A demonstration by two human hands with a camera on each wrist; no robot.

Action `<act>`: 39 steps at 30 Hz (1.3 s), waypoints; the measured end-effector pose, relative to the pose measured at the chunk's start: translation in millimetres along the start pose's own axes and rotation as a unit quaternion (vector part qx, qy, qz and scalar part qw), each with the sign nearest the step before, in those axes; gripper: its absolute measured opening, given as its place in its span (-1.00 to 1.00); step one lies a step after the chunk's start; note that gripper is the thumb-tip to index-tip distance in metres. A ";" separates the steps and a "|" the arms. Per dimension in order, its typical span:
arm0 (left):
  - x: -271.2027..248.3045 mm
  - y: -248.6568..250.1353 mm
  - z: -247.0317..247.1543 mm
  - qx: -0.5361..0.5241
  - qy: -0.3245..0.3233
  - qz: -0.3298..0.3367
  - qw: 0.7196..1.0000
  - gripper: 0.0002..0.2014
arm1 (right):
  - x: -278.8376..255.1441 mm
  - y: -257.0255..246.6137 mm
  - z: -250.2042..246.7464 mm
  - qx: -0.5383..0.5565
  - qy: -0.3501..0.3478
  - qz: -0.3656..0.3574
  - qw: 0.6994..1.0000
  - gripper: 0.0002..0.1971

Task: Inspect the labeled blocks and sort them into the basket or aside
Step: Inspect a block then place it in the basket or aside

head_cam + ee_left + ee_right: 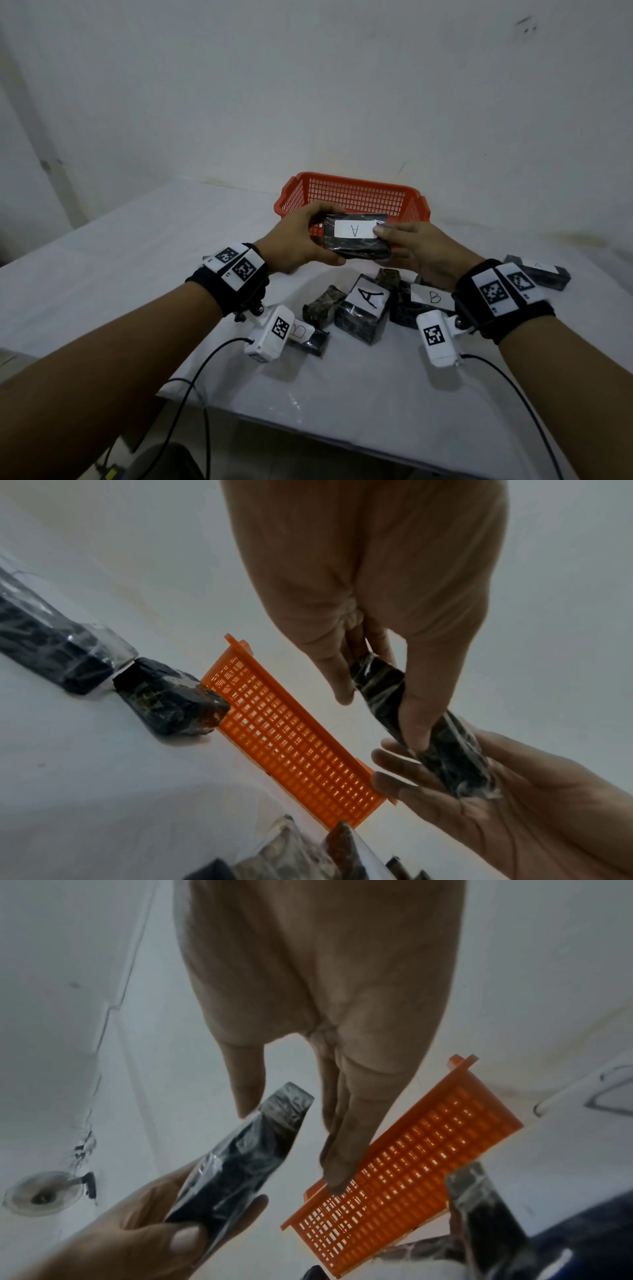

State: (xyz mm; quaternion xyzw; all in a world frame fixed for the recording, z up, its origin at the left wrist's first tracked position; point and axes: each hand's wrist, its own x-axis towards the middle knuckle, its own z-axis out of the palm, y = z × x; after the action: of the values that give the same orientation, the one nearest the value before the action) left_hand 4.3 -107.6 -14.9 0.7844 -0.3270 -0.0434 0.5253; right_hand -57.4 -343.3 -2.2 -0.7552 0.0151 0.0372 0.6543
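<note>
Black wrist straps with white square-coded tags on both forearms, cables trailing off the near edge of the white table (pixel 137 240). At the left, left hand (pixel 294 240) up above the tabletop, thumb under and fingers curled over the left end of a dark marbled, plastic-wrapped block with a white paper label marked "A" (pixel 354 236). Firm grip there, seen from the left wrist too: fingers (pixel 414 718) wrapped across the dark wrapper (pixel 445 750). Held level, between the two hands, in front of the orange plastic mesh basket (pixel 356 197) standing at the far middle of the table. On the right end of the block, right hand (pixel 421 250): thumb tip pressing the label's right edge, fingers underneath, supporting more than squeezing. From the right wrist, fingers (pixel 346 1150) stretched nearly straight beside the block (pixel 240 1164).

Below the hands, a loose pile on the table: near left, a wrapped block with a "B" label (pixel 308 337), half hidden behind the left wrist camera; then a stubby brown-black block (pixel 322 306); then a squarish block showing a big "A" (pixel 364 310); then a dark block labelled "B" (pixel 418 303). Far right, apart from the pile, another dark labelled block (pixel 539 272), letter unreadable.
</note>
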 end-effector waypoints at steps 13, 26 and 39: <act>-3.2 -4.6 12.1 -0.142 0.026 -0.061 0.988 -0.69 | -2.6 4.1 3.4 0.020 -0.007 -0.019 1.000 -0.68; -10.3 11.2 17.4 -0.237 0.041 -0.093 0.966 -0.75 | -0.7 4.6 13.7 0.038 0.004 -0.051 0.998 -0.57; -6.2 8.0 9.6 -0.135 -0.004 -0.090 0.987 -0.61 | -0.4 -8.0 9.8 -0.116 0.034 -0.103 0.987 -0.75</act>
State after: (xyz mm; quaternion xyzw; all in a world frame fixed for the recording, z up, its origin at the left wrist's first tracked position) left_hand -8.3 -113.6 -14.1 0.7325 -0.2485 -0.1371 0.6188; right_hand -57.6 -332.5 4.3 -0.8242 -0.0444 -0.0545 0.5619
